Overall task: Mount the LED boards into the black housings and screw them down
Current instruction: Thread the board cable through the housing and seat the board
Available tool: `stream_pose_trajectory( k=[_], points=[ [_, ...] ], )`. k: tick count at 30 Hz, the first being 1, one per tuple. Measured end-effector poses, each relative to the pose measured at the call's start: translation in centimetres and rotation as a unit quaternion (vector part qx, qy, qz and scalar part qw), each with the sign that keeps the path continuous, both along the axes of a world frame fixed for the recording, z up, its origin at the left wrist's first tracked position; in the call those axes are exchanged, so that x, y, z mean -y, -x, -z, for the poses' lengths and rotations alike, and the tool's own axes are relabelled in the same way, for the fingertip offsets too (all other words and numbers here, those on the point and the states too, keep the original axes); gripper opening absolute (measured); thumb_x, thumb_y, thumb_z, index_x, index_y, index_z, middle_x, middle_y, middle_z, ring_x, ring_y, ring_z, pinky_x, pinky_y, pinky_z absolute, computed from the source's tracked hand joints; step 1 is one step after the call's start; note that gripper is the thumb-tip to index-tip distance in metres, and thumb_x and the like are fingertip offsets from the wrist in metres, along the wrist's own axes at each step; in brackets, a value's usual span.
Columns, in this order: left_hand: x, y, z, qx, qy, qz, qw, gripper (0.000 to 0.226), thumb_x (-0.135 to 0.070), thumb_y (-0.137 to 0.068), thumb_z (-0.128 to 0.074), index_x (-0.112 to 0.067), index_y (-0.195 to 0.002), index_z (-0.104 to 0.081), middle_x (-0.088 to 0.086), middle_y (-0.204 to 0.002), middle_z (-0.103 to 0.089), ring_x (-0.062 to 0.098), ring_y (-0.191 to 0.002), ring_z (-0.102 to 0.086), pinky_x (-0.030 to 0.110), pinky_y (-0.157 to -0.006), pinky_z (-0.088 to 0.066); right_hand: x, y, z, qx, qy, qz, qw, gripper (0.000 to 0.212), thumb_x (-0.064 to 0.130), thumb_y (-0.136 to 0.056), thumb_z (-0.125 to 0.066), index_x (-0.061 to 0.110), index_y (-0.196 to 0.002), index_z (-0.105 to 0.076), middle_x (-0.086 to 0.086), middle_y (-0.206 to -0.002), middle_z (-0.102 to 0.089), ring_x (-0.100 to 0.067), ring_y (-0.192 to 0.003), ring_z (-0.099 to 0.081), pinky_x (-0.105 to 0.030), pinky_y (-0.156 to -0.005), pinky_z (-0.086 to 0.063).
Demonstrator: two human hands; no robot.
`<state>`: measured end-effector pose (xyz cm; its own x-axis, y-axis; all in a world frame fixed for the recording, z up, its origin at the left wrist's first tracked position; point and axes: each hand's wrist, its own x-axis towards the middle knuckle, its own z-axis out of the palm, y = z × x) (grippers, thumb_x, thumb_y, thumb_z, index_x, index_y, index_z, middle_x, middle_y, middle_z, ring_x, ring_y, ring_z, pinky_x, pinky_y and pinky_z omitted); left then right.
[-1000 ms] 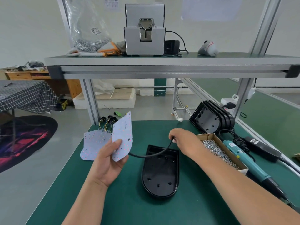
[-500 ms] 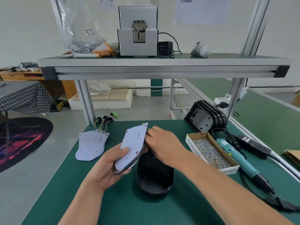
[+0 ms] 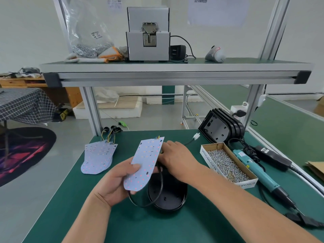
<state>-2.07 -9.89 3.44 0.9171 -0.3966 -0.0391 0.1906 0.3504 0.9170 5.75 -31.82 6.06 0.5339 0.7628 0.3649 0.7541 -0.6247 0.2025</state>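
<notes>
Head view has my left hand (image 3: 113, 182) pinching the LED board (image 3: 147, 160) near its lower edge: thumb flat on the lit face, fingers curled behind. The board sits tilted in the air just above the black housing (image 3: 168, 197), which lies open side up directly below and beyond the grip.

My right hand (image 3: 177, 158) reaches in at the far side of the board, across from the grip. Its fingertips are hidden behind the board's edge, so I cannot tell whether they are pinching the cable (image 3: 161, 179) or only touching the board.

I judge the board to be a thin, light, stiff sheet that should not flex. The small LEDs dotting its face look easy to scuff, so I would take it by the bare edges or the back, as the left hand mostly does. The cable loops out below the grip and trails off to a white connector (image 3: 196, 137) well beyond the right hand. Its drag is probably what will twist the board as I seat it.

The board's long axis runs from its rounded end, right beside my thumb and nearest me, up and away to the square end where the short wires (image 3: 157, 137) come off. The face points toward me and slightly left. The housing's rounded end also faces me, so the two appear roughly matched.
</notes>
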Motion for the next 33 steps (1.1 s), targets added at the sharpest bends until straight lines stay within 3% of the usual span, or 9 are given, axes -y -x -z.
stream_pose_trajectory(
  k=[3, 5, 8, 10, 14, 17, 21, 27, 33],
  points=[
    [0.3, -0.2, 0.4, 0.017, -0.018, 0.002, 1.0, 0.061, -0.03, -0.083, -0.07, -0.013, -0.141, -0.065, 0.036, -0.145, -0.056, 0.043, -0.118, -0.042, 0.037, -0.073, -0.035, -0.2, 0.2, 0.1, -0.027, 0.005, 0.016, 1.0, 0.012, 0.013, -0.073, -0.077, 0.015, -0.082, -0.069, -0.008, -0.083, -0.063, -0.032, -0.068, -0.058, -0.033, -0.055, -0.034],
    [0.5, -0.3, 0.6, 0.016, -0.024, -0.006, 1.0, 0.063, -0.031, -0.082, -0.073, -0.012, -0.141, -0.065, 0.031, -0.141, -0.062, 0.039, -0.114, -0.05, 0.035, -0.07, -0.038, -0.5, 0.2, 0.4, -0.052, -0.038, 0.013, 0.998, 0.026, 0.002, -0.06, -0.083, 0.012, -0.078, -0.067, -0.007, -0.077, -0.064, -0.032, -0.062, -0.06, -0.03, -0.046, -0.038],
    [0.4, -0.5, 0.8, -0.006, 0.006, -0.046, 0.999, 0.067, -0.027, -0.078, -0.079, -0.003, -0.139, -0.064, 0.022, -0.114, -0.067, 0.027, -0.079, -0.063, 0.029, -0.055, -0.046, -0.8, -0.6, 0.9, -0.044, -0.083, 0.031, 0.995, 0.008, 0.015, -0.092, -0.068, 0.01, -0.098, -0.067, -0.008, -0.087, -0.063, -0.034, -0.078, -0.062, -0.04, -0.053, -0.048],
    [0.1, -0.7, 1.1, -0.021, 0.023, -0.073, 0.997, 0.062, -0.022, -0.081, -0.076, -0.001, -0.138, -0.063, 0.016, -0.107, -0.069, 0.02, -0.069, -0.064, 0.025, -0.045, -0.044, -0.2, -1.4, 0.8, -0.043, -0.094, 0.057, 0.993, 0.023, 0.031, -0.106, -0.052, 0.015, -0.11, -0.066, -0.004, -0.091, -0.059, -0.031, -0.089, -0.058, -0.043, -0.063, -0.048],
    [-0.1, -1.1, 1.3, -0.027, 0.029, -0.07, 0.997, 0.067, -0.026, -0.08, -0.081, -0.007, -0.142, -0.062, 0.024, -0.129, -0.064, 0.034, -0.101, -0.057, 0.034, -0.07, -0.044, 1.0, -1.9, 0.8, -0.037, -0.093, 0.06, 0.993, 0.021, 0.03, -0.107, -0.05, 0.021, -0.117, -0.067, 0.0, -0.095, -0.058, -0.026, -0.094, -0.055, -0.038, -0.066, -0.038],
    [0.3, -1.0, 1.3, 0.011, -0.002, -0.018, 1.0, 0.072, -0.034, -0.084, -0.079, -0.007, -0.147, -0.058, 0.029, -0.15, -0.055, 0.042, -0.117, -0.037, 0.04, -0.078, -0.035, 0.6, -1.1, 0.7, -0.041, -0.079, 0.044, 0.995, 0.009, 0.022, -0.098, -0.061, 0.022, -0.097, -0.07, 0.002, -0.097, -0.064, -0.026, -0.087, -0.054, -0.037, -0.062, -0.04],
    [0.2, -1.0, 1.2, 0.005, -0.018, -0.029, 0.999, 0.071, -0.04, -0.075, -0.09, -0.012, -0.137, -0.068, 0.028, -0.145, -0.06, 0.033, -0.106, -0.053, 0.032, -0.068, -0.049, -0.3, -0.5, 1.2, -0.063, -0.107, 0.043, 0.991, 0.012, 0.017, -0.095, -0.06, 0.017, -0.085, -0.066, -0.002, -0.091, -0.066, -0.029, -0.083, -0.054, -0.043, -0.062, -0.049],
    [0.3, -1.2, 1.6, -0.003, 0.022, -0.037, 0.999, 0.064, -0.023, -0.081, -0.084, -0.001, -0.139, -0.064, 0.025, -0.131, -0.065, 0.033, -0.102, -0.066, 0.04, -0.084, -0.052, -1.1, 0.1, 0.8, -0.034, -0.169, 0.024, 0.985, 0.019, -0.002, -0.065, -0.081, 0.008, -0.071, -0.066, -0.007, -0.068, -0.062, -0.033, -0.056, -0.056, -0.033, -0.039, -0.048],
    [0.5, -1.1, 1.6, 0.011, 0.056, -0.092, 0.994, 0.045, -0.009, -0.082, -0.073, -0.003, -0.127, -0.073, 0.023, -0.124, -0.072, 0.031, -0.097, -0.076, 0.038, -0.081, -0.063, 1.2, -1.8, 1.1, -0.02, -0.13, 0.091, 0.987, 0.018, 0.034, -0.097, -0.068, 0.018, -0.093, -0.075, -0.001, -0.082, -0.062, -0.029, -0.088, -0.056, -0.039, -0.068, -0.047]
  ],
)
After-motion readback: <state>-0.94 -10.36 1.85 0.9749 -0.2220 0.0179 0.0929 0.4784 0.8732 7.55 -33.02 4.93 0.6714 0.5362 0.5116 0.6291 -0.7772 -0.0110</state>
